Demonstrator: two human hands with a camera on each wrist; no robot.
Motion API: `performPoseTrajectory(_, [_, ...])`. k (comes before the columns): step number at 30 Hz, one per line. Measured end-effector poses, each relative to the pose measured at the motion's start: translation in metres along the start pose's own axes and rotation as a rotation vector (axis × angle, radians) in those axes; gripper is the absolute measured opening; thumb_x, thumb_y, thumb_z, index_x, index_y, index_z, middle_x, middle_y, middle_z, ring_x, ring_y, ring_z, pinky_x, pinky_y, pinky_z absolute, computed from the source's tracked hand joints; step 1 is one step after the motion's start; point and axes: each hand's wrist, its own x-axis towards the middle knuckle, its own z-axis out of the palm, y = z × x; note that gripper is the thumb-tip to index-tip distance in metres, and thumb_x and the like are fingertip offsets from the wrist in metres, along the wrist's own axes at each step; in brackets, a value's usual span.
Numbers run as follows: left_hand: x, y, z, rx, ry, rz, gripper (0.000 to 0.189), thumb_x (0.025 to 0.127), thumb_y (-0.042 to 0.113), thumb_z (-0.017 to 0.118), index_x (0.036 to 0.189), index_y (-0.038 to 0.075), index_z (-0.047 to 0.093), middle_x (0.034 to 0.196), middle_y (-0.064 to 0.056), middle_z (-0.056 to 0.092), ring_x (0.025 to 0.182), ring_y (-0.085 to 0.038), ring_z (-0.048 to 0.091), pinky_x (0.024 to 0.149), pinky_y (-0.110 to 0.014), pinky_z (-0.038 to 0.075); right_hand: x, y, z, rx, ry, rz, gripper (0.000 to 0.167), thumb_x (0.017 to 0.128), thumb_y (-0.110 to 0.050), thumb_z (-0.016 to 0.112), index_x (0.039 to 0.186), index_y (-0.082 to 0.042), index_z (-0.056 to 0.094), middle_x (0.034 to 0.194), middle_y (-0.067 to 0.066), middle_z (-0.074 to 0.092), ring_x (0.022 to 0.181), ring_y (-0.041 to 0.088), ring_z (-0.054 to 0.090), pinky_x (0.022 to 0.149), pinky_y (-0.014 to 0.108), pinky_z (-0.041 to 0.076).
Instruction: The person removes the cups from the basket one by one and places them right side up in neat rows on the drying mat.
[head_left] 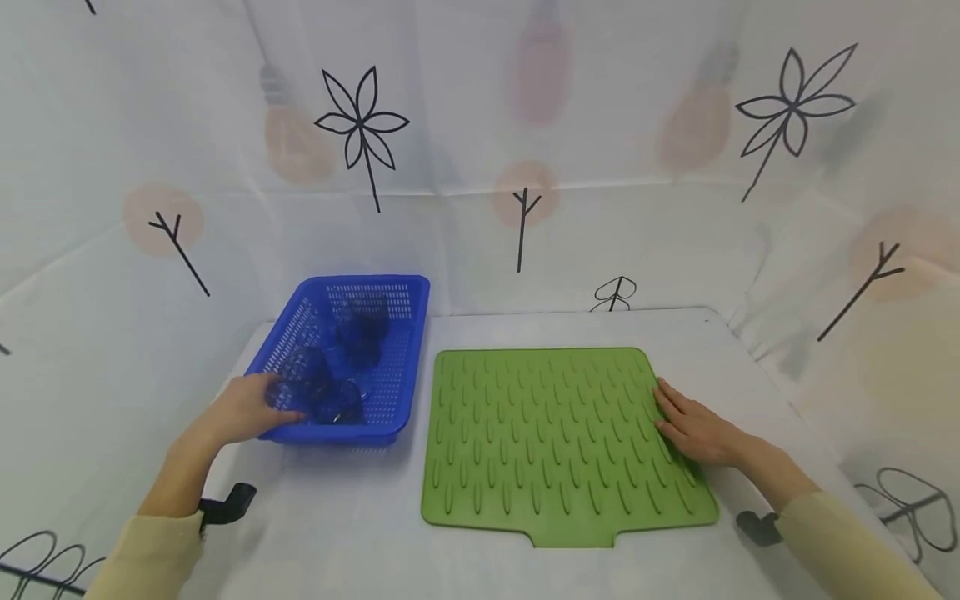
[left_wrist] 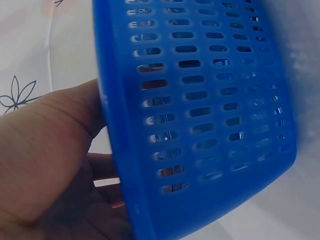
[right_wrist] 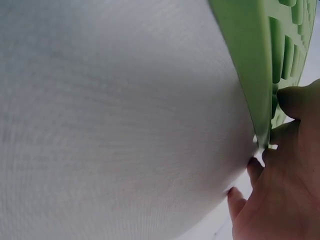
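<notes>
My left hand point(head_left: 242, 407) reaches over the near left rim of a blue plastic basket point(head_left: 411, 367), thumb and fingers spread apart. In the left wrist view, the basket's slotted wall point(left_wrist: 220, 200) hides the fingertips. Several see-through, rounded pieces point(head_left: 330, 400), looking blue against the basket, lie inside; the nearest are right by the left fingertips. My right hand point(head_left: 697, 427) rests along the right edge of a green ridged mat point(head_left: 540, 433), fingers fairly straight. In the right wrist view, the thumb point(right_wrist: 295, 102) lies over the mat's edge and other fingers reach down beside it.
Both basket and mat stand on a white-covered table point(head_left: 337, 517), basket at the left, mat at the centre right with its tab toward me. A pale curtain point(head_left: 465, 142) printed with flowers and bulbs hangs behind and along both sides.
</notes>
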Motion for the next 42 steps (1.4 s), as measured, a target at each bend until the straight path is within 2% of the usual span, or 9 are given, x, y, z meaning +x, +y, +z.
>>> performPoseTrajectory(2, [-0.001,0.0,-0.002,-0.005,0.011,0.012,0.084,0.085,0.035,0.082,0.133,-0.025,0.047,0.127,-0.045,0.055,0.116,-0.061,0.054,0.092,-0.069,0.051,0.001,-0.002,0.0,0.002,-0.018,0.02,0.063,0.108,-0.018,0.049,0.15,0.021,0.025,0.158,0.041,0.018,0.144,0.059,0.022,0.113,0.07,0.024])
performPoseTrajectory(6, [-0.005,-0.001,-0.007,-0.029,0.028,0.023,0.086,0.083,0.033,0.083,0.134,-0.025,0.045,0.125,-0.044,0.056,0.114,-0.059,0.056,0.09,-0.067,0.052,0.001,0.0,0.003,-0.015,0.014,-0.004,0.062,0.107,-0.017,0.05,0.149,0.022,0.027,0.157,0.042,0.021,0.142,0.06,0.025,0.115,0.068,0.025])
performPoseTrajectory(7, [-0.005,-0.002,-0.008,-0.039,0.029,0.022,0.086,0.083,0.033,0.083,0.134,-0.025,0.045,0.125,-0.043,0.057,0.113,-0.058,0.057,0.089,-0.067,0.053,0.001,0.0,0.003,-0.013,0.023,-0.007,0.062,0.107,-0.018,0.05,0.149,0.022,0.027,0.157,0.042,0.021,0.142,0.06,0.025,0.118,0.065,0.023])
performPoseTrajectory(11, [-0.006,-0.004,-0.011,-0.078,0.027,0.004,0.085,0.086,0.034,0.081,0.138,-0.022,0.043,0.126,-0.04,0.058,0.113,-0.055,0.058,0.089,-0.065,0.054,0.002,0.006,0.005,-0.024,0.035,-0.016,0.062,0.108,-0.02,0.048,0.149,0.022,0.027,0.157,0.042,0.02,0.142,0.06,0.024,0.118,0.064,0.022])
performPoseTrajectory(16, [-0.007,-0.006,-0.013,-0.126,0.042,-0.001,0.084,0.089,0.036,0.078,0.143,-0.017,0.041,0.134,-0.04,0.052,0.12,-0.056,0.053,0.092,-0.068,0.051,0.003,0.004,0.004,-0.021,0.024,-0.018,0.062,0.108,-0.02,0.048,0.149,0.022,0.027,0.157,0.042,0.02,0.142,0.059,0.024,0.114,0.07,0.025])
performPoseTrajectory(23, [-0.009,-0.003,-0.017,-0.239,0.093,-0.005,0.087,0.095,0.042,0.073,0.151,-0.012,0.033,0.141,-0.037,0.049,0.124,-0.055,0.052,0.091,-0.063,0.055,0.003,0.001,0.001,-0.034,-0.018,0.025,0.063,0.108,-0.021,0.048,0.15,0.021,0.026,0.159,0.041,0.019,0.144,0.058,0.023,0.114,0.07,0.025])
performPoseTrajectory(28, [-0.009,0.002,-0.02,-0.312,0.13,-0.017,0.092,0.094,0.042,0.074,0.154,-0.011,0.028,0.144,-0.035,0.048,0.129,-0.054,0.05,0.097,-0.067,0.049,0.002,0.0,0.0,-0.033,-0.03,0.043,0.063,0.109,-0.022,0.047,0.151,0.02,0.025,0.16,0.04,0.017,0.145,0.058,0.022,0.115,0.069,0.024])
performPoseTrajectory(34, [-0.009,0.008,-0.024,-0.392,0.147,-0.015,0.09,0.092,0.038,0.078,0.153,-0.01,0.032,0.15,-0.035,0.043,0.136,-0.056,0.041,0.106,-0.071,0.039,0.001,-0.001,0.001,-0.033,-0.021,0.034,0.063,0.108,-0.021,0.049,0.15,0.021,0.026,0.159,0.04,0.019,0.144,0.058,0.023,0.113,0.069,0.025])
performPoseTrajectory(42, [-0.004,0.013,-0.026,-0.459,0.168,0.0,0.088,0.093,0.042,0.076,0.157,0.0,0.032,0.153,-0.028,0.044,0.139,-0.053,0.041,0.106,-0.071,0.039,0.003,0.009,0.006,-0.041,-0.031,0.038,0.066,0.11,-0.026,0.045,0.152,0.02,0.023,0.161,0.039,0.016,0.146,0.057,0.021,0.115,0.069,0.023])
